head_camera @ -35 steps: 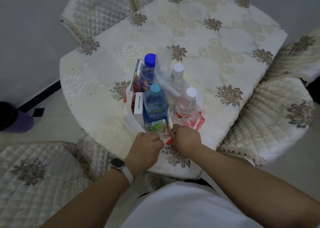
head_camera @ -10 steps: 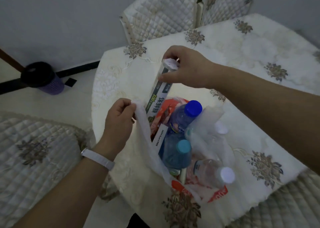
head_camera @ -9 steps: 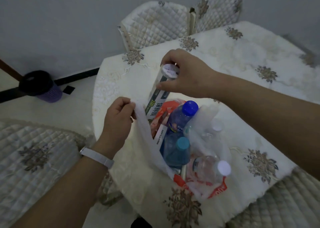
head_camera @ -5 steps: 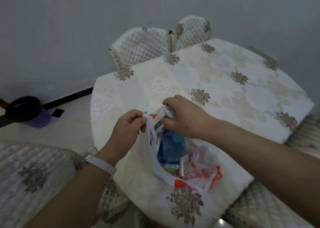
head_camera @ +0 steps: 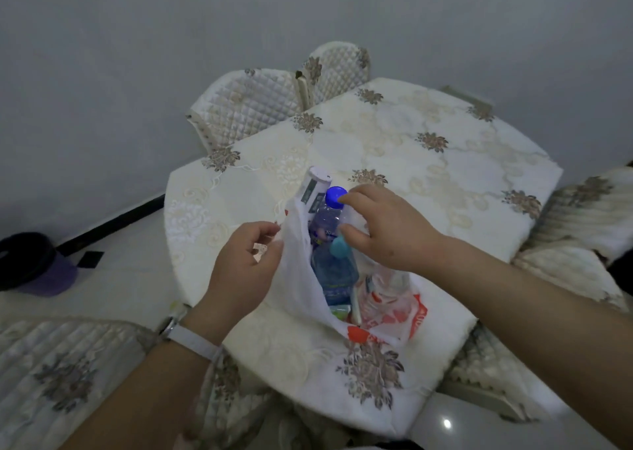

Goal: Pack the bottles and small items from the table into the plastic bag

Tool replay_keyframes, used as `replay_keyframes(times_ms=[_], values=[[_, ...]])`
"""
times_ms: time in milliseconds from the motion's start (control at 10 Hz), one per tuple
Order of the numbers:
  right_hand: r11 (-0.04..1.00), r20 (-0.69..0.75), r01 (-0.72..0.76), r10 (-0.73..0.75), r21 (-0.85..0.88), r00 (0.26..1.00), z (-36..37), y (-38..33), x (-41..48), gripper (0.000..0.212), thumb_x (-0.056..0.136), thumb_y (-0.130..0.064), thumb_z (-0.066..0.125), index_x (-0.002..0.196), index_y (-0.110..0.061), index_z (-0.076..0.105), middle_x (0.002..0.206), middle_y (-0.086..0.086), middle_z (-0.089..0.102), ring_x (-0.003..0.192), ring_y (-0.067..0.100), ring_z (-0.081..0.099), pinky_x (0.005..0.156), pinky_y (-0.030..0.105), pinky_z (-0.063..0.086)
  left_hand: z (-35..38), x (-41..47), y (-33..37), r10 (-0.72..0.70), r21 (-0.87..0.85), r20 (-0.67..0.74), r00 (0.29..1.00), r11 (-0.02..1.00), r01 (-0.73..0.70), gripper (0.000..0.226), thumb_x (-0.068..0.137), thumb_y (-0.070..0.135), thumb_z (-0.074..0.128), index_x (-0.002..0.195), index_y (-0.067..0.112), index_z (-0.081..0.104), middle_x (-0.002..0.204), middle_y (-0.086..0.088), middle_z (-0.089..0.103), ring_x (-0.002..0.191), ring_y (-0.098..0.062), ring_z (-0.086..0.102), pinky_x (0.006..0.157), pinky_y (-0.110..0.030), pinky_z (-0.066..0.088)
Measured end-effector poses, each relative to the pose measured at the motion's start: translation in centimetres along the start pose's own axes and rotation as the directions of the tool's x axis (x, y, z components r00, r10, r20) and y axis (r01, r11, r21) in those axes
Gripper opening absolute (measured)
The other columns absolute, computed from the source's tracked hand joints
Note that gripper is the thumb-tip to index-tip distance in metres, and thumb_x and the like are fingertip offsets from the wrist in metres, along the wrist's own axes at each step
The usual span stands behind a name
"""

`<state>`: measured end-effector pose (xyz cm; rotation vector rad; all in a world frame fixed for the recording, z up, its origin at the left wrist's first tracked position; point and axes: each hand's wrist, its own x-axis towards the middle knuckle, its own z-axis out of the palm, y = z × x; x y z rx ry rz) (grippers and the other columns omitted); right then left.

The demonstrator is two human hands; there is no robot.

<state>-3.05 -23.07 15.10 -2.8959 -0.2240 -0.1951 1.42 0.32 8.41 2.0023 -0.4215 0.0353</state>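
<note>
Now the left hand (head_camera: 246,261) pinches the plastic bag (head_camera: 298,278) by its rim on the surface (head_camera: 428,182), holding it open; the right hand (head_camera: 387,234), fingers (head_camera: 356,198) spread and empty, touches the blue-capped bottle (head_camera: 328,217), having released the cling-film box (head_camera: 313,187), now standing inside; packing seems nearly done

Top of clear plastic bottle (head_camera: 387,283) disappearing under right hand (head_camera: 387,234); hand's grip being unreadable. Wall of white plastic bag (head_camera: 298,278) hiding lower parts of long boxed roll (head_camera: 313,189) and blue-capped bottle (head_camera: 327,215). Label print blurring. At left edge, purple bin with black liner (head_camera: 34,268) running out of frame.
</note>
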Motion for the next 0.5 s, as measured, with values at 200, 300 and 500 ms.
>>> replay_keyframes(times_ms=[200, 300, 500], values=[[0.980, 0.021, -0.033, 0.038, -0.195, 0.999, 0.5, -0.1, -4.2, 0.048, 0.089, -0.046, 0.046, 0.120, -0.013, 0.061, 0.116, 0.009, 0.061, 0.102, 0.031, 0.057, 0.081, 0.041, 0.048, 0.0, -1.5, 0.4, 0.286, 0.181, 0.155, 0.946, 0.933, -0.312, 0.036, 0.088, 0.038, 0.052, 0.114, 0.017, 0.066, 0.114, 0.007, 0.063, 0.107, -0.007, 0.054, 0.097, -0.021, 0.038], [0.973, 0.027, -0.079, 0.087, -0.217, 0.996, 0.0, -0.5, -6.5, 0.050, 0.089, -0.049, 0.042, 0.119, -0.014, 0.061, 0.116, 0.008, 0.061, 0.103, 0.031, 0.057, 0.082, 0.040, 0.048, 0.2, -2.5, 1.6, 0.301, 0.175, 0.168, 0.939, 0.928, -0.329, 0.039, 0.087, 0.039, 0.051, 0.114, 0.017, 0.066, 0.114, 0.011, 0.060, 0.107, -0.010, 0.054, 0.096, -0.022, 0.039], [0.970, -0.090, -0.090, 0.071, -0.225, 0.993, -1.6, -1.4, -11.9, 0.048, 0.090, -0.049, 0.042, 0.117, -0.015, 0.063, 0.118, 0.007, 0.062, 0.105, 0.029, 0.057, 0.083, 0.040, 0.047, 0.3, -6.3, 4.6, 0.372, 0.172, 0.150, 0.916, 0.902, -0.395, 0.036, 0.086, 0.039, 0.051, 0.112, 0.018, 0.066, 0.111, 0.015, 0.057, 0.107, -0.010, 0.054, 0.095, -0.023, 0.039]])
